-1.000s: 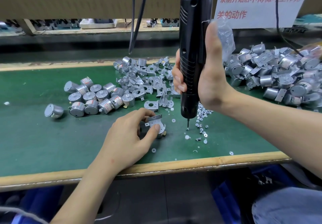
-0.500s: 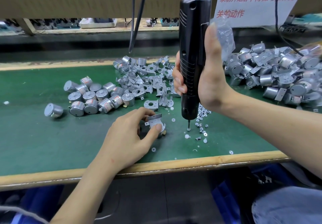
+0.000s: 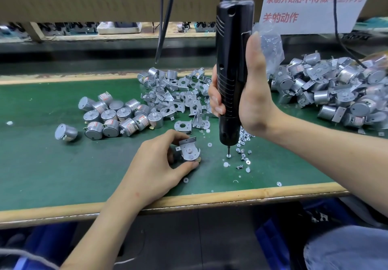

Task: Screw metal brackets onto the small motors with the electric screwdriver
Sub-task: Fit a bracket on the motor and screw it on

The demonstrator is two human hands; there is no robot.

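Bare motors (image 3: 117, 115) are lying at left, loose brackets (image 3: 178, 93) sitting behind centre, screws (image 3: 243, 143) near centre, assembled motors (image 3: 336, 93) piling far right.

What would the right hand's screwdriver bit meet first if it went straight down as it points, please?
Probably the small loose screw right under the bit of the electric screwdriver gripped by the right hand; whether they touch is unclear.

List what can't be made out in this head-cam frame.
- Head view: motor body, covered by its bracket and the fingers of the left hand.
- Head view: whether the electric screwdriver bit has picked up one of the screws; too small.
- Head view: screwdriver top and cord, cut off by the upper edge.
- Head view: right hand fingers, mostly behind the screwdriver.
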